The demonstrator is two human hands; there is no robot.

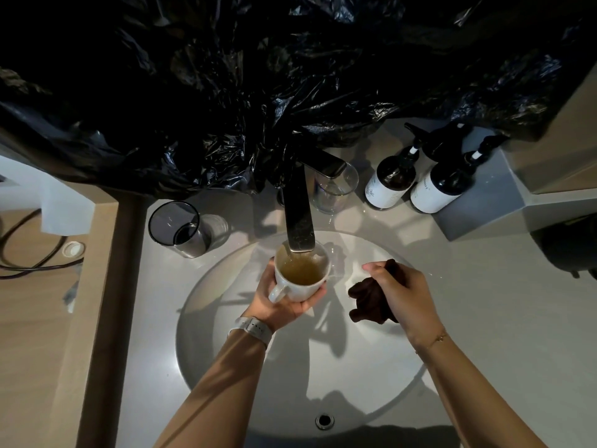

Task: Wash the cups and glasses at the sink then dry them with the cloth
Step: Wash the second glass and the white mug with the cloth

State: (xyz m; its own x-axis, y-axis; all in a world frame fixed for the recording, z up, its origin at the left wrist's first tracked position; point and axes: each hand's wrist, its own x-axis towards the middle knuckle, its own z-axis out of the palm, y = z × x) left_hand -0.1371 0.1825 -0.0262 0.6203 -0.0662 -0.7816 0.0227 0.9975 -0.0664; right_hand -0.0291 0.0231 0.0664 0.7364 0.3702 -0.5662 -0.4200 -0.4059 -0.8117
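left hand (pixel 280 304): fingers wrapped around a white cup (pixel 300 275), held under the faucet (pixel 298 218) over the sink (pixel 226 318); brownish water inside. right hand (pixel 399 297): fingers clamped on a bunched dark cloth (pixel 368 302), at 3 o'clock of the cup, just beside it. on the desk, a dark glass (pixel 176 227) at 10 o'clock and a clear glass (pixel 334 189) at 1 o'clock (washed or not, cannot tell). judgement: early stage; this cup is mid-rinse, drying not yet done.

left wrist: white watch (pixel 255 328), perforated strap | right wrist: thin gold chain bracelet (pixel 434 341) | forearms bare, no sleeves
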